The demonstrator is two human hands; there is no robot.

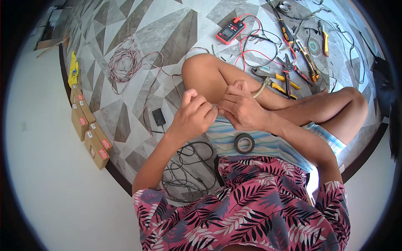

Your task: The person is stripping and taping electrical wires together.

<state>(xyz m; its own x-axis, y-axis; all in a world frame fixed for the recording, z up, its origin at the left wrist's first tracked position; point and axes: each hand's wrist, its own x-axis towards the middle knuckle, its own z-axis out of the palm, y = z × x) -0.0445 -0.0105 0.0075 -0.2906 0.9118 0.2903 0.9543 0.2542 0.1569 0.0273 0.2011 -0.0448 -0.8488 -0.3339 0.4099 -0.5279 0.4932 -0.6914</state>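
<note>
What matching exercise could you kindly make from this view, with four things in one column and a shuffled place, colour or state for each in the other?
Things:
1. Electrical tape roll
2. Multimeter
3. Cardboard boxes
4. Right hand

Places, colours, states:
A. Along the foot of the white wall, on the person's left
B. Fingers bent, close beside the left hand
C. Resting on the striped shorts
D. Red casing with a dark face

Right pairs: 1-C, 2-D, 3-A, 4-B
</note>
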